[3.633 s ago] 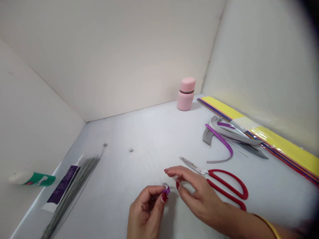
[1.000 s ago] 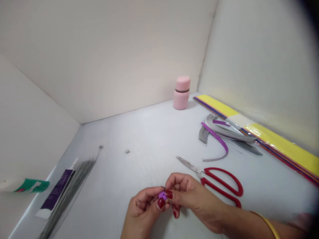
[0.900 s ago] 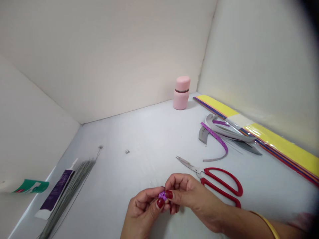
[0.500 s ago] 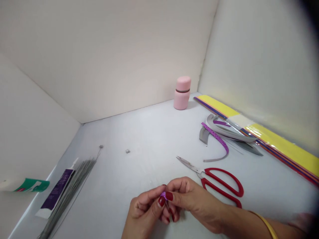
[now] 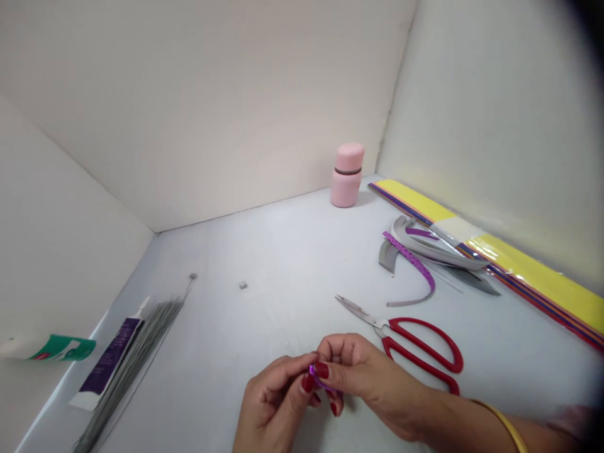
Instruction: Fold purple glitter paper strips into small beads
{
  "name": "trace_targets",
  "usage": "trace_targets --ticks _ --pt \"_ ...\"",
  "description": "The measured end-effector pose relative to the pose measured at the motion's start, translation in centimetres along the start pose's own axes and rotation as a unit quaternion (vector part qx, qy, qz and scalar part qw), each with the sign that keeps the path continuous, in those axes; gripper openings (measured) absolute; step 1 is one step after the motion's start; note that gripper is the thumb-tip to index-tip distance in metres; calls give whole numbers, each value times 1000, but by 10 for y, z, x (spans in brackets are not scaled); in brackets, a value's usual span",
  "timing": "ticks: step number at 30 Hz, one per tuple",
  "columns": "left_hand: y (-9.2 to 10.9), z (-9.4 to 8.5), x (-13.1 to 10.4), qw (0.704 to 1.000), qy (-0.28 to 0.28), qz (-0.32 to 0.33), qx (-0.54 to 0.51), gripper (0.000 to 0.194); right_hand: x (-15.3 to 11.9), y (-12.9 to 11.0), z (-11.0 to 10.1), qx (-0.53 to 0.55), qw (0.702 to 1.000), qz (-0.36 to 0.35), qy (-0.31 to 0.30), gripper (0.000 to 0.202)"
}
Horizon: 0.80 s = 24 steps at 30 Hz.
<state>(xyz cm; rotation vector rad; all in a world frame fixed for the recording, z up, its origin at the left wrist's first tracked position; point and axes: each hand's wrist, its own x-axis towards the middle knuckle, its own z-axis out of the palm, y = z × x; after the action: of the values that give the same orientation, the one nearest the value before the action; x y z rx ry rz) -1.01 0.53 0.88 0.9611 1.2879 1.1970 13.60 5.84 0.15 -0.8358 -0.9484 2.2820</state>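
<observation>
A small purple strip (image 5: 323, 384) is pinched between the fingertips of both hands, close to the front edge of the view. My left hand (image 5: 278, 396) grips its left end with thumb and index finger. From the right, my right hand (image 5: 358, 374) closes thumb and fingers on the same strip, touching the left fingertips. Part of the strip is hidden by the fingers. Red-handled scissors (image 5: 415, 346) lie just beyond my right hand. A longer curled purple strip (image 5: 419, 269) rests on the table behind them.
Grey strips (image 5: 441, 253) and a long yellow-topped pack (image 5: 519, 264) lie at the right. A pink bottle (image 5: 346, 176) stands at the back. At left are a wire bundle (image 5: 136, 365), a purple tube (image 5: 111, 357), a green-and-white tube (image 5: 66, 348) and a small metallic piece (image 5: 243, 285).
The purple strip has turned between my fingers, and more of its length now shows below the right thumb. The fingers of my right hand have shifted slightly.
</observation>
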Motion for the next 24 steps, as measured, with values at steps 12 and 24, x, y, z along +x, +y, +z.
trace_targets --ticks 12,24 --pt "-1 4 3 991 76 -81 -70 19 -4 -2 2 -178 974 -135 35 12" --pt "-2 3 5 990 28 -106 -86 20 -3 -1 -2 -234 963 -123 60 13"
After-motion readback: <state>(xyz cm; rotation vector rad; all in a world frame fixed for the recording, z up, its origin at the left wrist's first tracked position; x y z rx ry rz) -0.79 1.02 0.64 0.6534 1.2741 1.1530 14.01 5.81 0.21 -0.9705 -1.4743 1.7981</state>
